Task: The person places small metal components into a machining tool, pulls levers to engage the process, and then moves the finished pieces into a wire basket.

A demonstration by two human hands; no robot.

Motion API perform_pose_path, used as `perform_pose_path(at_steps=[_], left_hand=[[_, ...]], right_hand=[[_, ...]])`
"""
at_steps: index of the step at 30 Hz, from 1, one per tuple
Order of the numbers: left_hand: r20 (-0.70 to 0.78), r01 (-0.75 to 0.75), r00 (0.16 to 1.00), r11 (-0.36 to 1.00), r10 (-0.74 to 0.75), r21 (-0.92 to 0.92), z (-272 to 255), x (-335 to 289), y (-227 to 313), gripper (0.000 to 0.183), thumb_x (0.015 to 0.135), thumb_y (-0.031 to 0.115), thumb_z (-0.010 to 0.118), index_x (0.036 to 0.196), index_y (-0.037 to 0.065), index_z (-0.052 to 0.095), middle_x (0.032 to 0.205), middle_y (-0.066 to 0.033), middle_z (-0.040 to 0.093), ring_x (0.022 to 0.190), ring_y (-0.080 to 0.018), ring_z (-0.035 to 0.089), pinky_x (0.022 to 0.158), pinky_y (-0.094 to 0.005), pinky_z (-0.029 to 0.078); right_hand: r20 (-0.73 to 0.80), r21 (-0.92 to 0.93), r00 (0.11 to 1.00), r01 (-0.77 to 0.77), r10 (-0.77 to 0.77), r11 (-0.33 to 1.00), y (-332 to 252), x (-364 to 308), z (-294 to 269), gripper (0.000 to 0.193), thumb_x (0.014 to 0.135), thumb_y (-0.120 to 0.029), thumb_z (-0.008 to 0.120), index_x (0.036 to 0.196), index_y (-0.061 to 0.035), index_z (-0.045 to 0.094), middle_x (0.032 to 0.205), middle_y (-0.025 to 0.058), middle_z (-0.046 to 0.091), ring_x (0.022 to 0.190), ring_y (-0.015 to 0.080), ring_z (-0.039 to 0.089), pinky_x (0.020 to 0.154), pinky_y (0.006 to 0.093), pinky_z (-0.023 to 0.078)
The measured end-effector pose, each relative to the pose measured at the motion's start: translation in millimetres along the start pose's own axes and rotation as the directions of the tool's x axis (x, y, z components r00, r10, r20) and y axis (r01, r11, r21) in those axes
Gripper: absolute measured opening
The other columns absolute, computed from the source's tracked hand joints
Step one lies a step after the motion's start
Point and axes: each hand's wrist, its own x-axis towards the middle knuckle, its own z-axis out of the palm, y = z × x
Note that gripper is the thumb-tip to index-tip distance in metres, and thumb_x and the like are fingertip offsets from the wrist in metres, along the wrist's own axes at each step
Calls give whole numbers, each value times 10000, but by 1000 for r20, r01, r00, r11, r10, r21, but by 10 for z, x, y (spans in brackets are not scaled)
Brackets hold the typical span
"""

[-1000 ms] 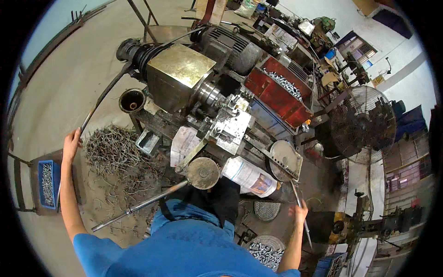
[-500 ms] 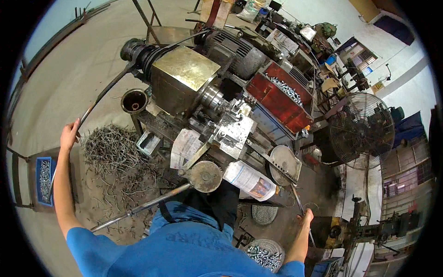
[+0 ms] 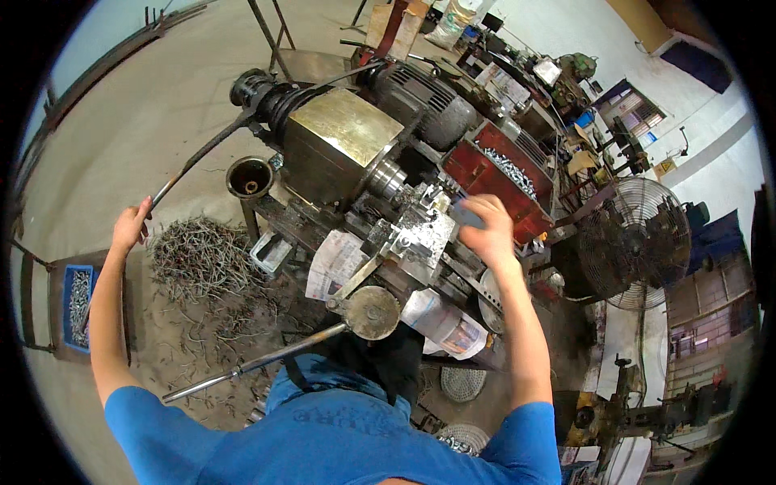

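At the far left, my left hand [image 3: 131,226] is closed around the end of a long dark lever [image 3: 194,160], which runs up to the rear of a small lathe-like machine [image 3: 343,129]. My right hand [image 3: 489,232] is raised at the right of the metal tool slide [image 3: 424,232], close to the chuck [image 3: 388,178]. Its fingers are curled and blurred by motion; whether anything small is between them cannot be made out. Below the slide, a second lever with a steel bar [image 3: 267,360] and a round plate [image 3: 373,313] juts toward me, untouched.
A red bin [image 3: 529,217] of small metal parts stands behind the slide. Newspaper [image 3: 333,263] and a printed sheet [image 3: 444,323] lie on the machine. A heap of metal shavings [image 3: 202,259] and a blue crate [image 3: 78,307] are at left, a large fan [image 3: 634,242] at right.
My right hand has left the rod at the lower right and come up beside the tool slide. My left hand stays on its lever, and the view has shifted slightly.
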Motion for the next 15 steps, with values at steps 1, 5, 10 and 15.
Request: perform_pose_path(at_steps=[1, 5, 10, 15], left_hand=[[-2, -7, 1000, 1000, 8, 19, 7, 7, 5, 767, 834, 688, 325, 823, -11, 641, 504, -108, 572, 393, -186, 558, 469, -293, 463], [-27, -9, 1000, 991, 13, 136, -70, -33, 46, 759, 842, 689, 280, 802, 34, 662, 529, -105, 589, 469, -224, 598, 582, -338, 489], [-179, 34, 983, 926, 37, 377, -17, -9, 42, 766, 842, 695, 245, 862, 66, 681, 852, -187, 651, 910, -342, 607, 794, -427, 464], [-210, 46, 978, 969, 6, 242, 381, -777, 502, 598, 857, 606, 349, 1023, 120, 653, 886, -154, 654, 892, -326, 620, 789, -446, 469]], right_hand=[[14, -57, 986, 164, -164, 985, -109, 200, 150, 372, 545, -167, 637, 900, -63, 677, 961, 101, 630, 1009, 292, 536, 897, 366, 429], [339, -322, 917, 323, -211, 890, -273, 633, 714, 271, 513, -250, 647, 734, -101, 693, 908, 95, 633, 996, 276, 520, 1009, 416, 320], [471, -348, 873, 319, -130, 882, -297, 741, 998, 213, 567, -272, 611, 676, -114, 702, 800, 109, 647, 959, 288, 545, 1044, 439, 279], [255, -292, 950, 253, -180, 922, -116, 672, 1193, 212, 511, -198, 644, 690, -112, 717, 741, 179, 618, 810, 343, 574, 818, 409, 458]])
